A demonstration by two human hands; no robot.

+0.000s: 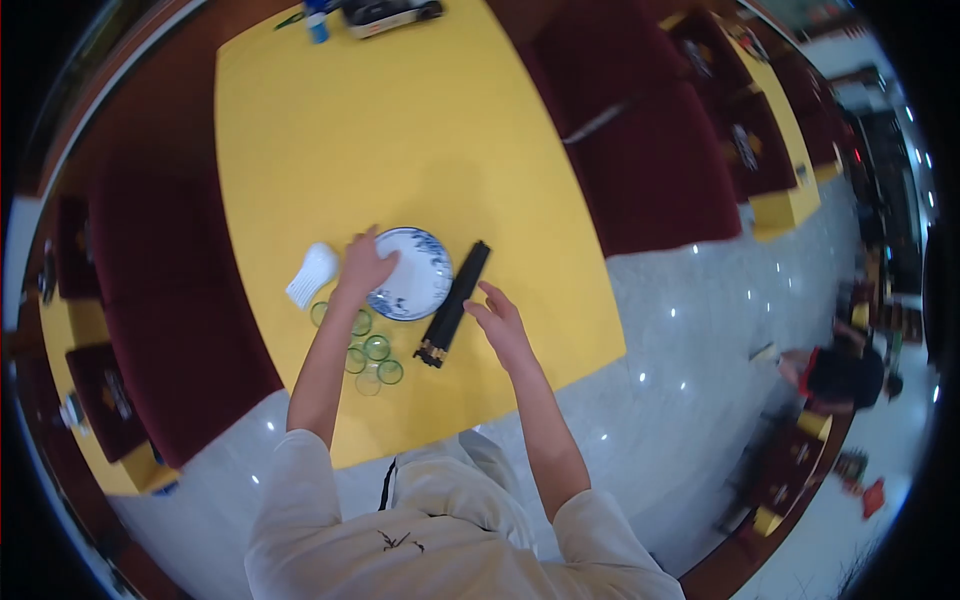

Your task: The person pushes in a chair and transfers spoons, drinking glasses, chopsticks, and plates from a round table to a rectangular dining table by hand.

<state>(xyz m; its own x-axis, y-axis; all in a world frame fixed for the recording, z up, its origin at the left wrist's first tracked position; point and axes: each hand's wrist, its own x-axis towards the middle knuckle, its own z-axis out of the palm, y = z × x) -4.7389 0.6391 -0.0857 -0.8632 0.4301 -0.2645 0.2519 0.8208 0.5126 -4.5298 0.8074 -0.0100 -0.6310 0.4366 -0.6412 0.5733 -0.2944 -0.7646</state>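
A white plate with blue floral patterns (415, 272) lies on the yellow table (390, 140). My left hand (368, 264) is at the plate's left rim, fingers apart, the thumb reaching over the edge. To the plate's right lies a bundle of black chopsticks (453, 305) with gold-coloured ends towards me. Just right of the bundle is my right hand (499, 322), its thumb and forefinger spread with nothing between them. Several green-rimmed glasses (376, 347) stand close together below the plate, partly behind my left forearm. Left of that hand sits a white ribbed stack (315, 273), its kind unclear.
At the table's far end are a blue bottle (317, 25) and a dark, box-like object (385, 15). Dark red benches (650, 150) flank the table on both sides. Off to the right, a person in dark clothes (845, 378) bends over on the grey floor (680, 330).
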